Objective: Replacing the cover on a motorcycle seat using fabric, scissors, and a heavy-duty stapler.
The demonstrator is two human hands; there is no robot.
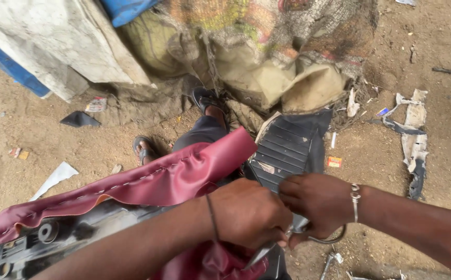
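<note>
A maroon vinyl seat cover (pixel 147 184) with a line of staples along its edge drapes over a dark plastic seat base (pixel 38 241) at the lower left. My left hand (pixel 249 212) is closed on a bunched part of the cover. My right hand (pixel 316 205), with a metal bangle at the wrist, grips a pair of metal scissors (pixel 267 251) whose blades point down into the maroon fabric beside my left hand.
A black ribbed seat cover (pixel 288 150) lies on the sandy ground ahead. My sandalled feet (pixel 145 150) show beyond the seat. Sacks and netting (pixel 267 46) pile up at the back. Scraps of foam and torn cover (pixel 415 140) lie right.
</note>
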